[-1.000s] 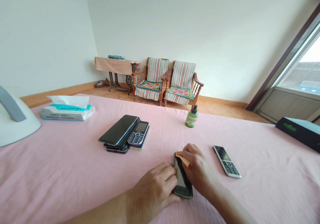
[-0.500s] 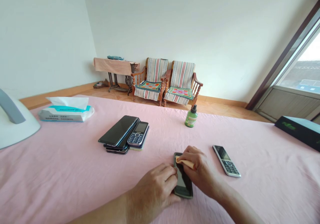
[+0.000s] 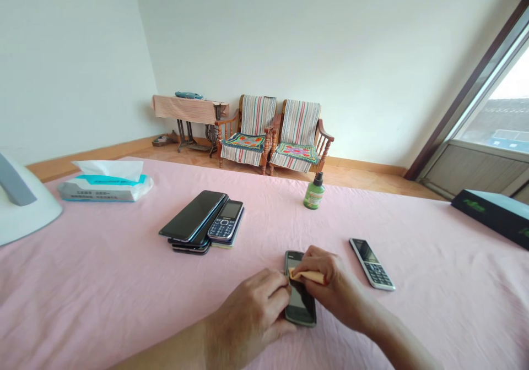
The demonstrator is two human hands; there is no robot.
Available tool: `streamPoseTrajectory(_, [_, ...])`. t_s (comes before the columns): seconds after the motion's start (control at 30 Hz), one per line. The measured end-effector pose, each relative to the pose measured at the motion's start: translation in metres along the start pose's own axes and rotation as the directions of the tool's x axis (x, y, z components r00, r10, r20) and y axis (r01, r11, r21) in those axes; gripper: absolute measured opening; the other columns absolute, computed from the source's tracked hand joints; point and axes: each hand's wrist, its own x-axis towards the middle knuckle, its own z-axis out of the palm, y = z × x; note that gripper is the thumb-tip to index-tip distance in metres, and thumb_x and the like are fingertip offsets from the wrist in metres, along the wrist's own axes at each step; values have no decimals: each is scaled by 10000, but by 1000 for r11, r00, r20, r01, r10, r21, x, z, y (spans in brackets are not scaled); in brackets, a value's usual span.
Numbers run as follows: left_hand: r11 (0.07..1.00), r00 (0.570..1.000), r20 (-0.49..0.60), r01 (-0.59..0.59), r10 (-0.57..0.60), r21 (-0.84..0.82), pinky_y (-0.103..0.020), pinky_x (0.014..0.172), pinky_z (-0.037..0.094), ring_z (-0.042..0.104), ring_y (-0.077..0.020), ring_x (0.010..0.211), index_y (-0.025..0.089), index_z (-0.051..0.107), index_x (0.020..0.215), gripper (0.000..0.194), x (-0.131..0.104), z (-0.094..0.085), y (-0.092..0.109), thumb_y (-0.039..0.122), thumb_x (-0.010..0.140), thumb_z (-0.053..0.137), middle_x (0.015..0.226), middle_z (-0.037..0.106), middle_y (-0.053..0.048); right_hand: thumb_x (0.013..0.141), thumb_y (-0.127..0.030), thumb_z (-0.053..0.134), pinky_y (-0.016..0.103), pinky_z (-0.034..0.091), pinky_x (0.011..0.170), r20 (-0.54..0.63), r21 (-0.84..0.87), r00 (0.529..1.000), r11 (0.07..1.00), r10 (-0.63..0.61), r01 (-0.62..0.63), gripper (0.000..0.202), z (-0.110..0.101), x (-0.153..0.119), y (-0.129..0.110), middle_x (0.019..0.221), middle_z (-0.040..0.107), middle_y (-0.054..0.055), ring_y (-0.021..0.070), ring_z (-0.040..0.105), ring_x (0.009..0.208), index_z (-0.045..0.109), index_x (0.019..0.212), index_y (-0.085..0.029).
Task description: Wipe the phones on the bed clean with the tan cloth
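Observation:
A dark touchscreen phone [image 3: 301, 303] lies face up on the pink cloth, near the front middle. My left hand [image 3: 258, 306] grips its left edge, fingers bent along the side. Pinched in my right hand [image 3: 330, 282] is a folded yellow cloth [image 3: 311, 276], pressed on the upper part of the screen. To the right lies a silver keypad phone [image 3: 372, 264]. Left of my hands, a large black phone [image 3: 194, 216] tops a stack, with a dark keypad phone [image 3: 225, 220] on others beside it.
A green bottle [image 3: 313, 194] stands beyond my hands. A tissue pack [image 3: 105, 187] and a white object [image 3: 28, 207] are at the left; a black box [image 3: 491, 216] sits at the right edge. Two chairs stand beyond the table.
My right hand and the yellow cloth have slid a little down the screen, showing more of the phone's top end. The view has shifted slightly.

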Motion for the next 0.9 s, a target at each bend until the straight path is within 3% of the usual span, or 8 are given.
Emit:
streamPoseTrajectory(0.17, [999,1000,4,21,-21,-34,-380,897,509,591,-236,984,165,613,1051,262,1,0,-1,241,814,697,1020,626,-68,889,-118,494,261,423,653,-164,-59,986,998,-32,23,242,9,6,7,779,544,23,145,555,746,699,783,-193])
streamPoseTrajectory(0.3, [989,998,3,68,-68,-131,-374,928,488,569,-231,1031,178,601,1045,298,-1,0,-1,224,781,730,1069,609,-57,859,-94,531,249,419,637,-88,4,996,1000,-18,18,216,7,0,5,798,566,19,134,570,743,693,762,-198])
streamPoseTrajectory(0.43, [958,986,-70,131,-154,-257,-377,977,453,538,-220,1101,216,513,1169,565,0,-1,-3,208,685,804,1165,566,-55,848,-73,529,248,418,641,-63,39,998,999,2,1,219,3,-5,2,811,573,18,129,577,746,686,753,-193])
streamPoseTrajectory(0.6, [939,975,-34,203,-221,-279,-477,1067,352,424,-301,1258,157,412,1338,923,5,-2,-12,462,580,843,1352,458,-154,844,-79,533,252,426,659,-65,40,998,999,-1,3,212,3,-4,4,819,572,23,137,575,765,704,805,-197])
streamPoseTrajectory(0.7, [944,977,-7,203,-212,-261,-514,1071,323,410,-325,1277,147,451,1340,913,7,-1,-16,584,607,775,1380,454,-174,829,-50,519,257,427,675,-53,10,998,1000,-18,19,252,1,-6,-2,805,569,20,140,567,775,713,803,-209])
streamPoseTrajectory(0.9, [955,984,-12,169,-178,-244,-500,1079,307,373,-309,1322,186,467,1339,882,7,0,-20,574,610,778,1435,421,-157,672,76,456,208,426,649,129,140,987,987,-101,83,364,-8,-17,-24,797,579,-13,109,553,736,684,701,-206])
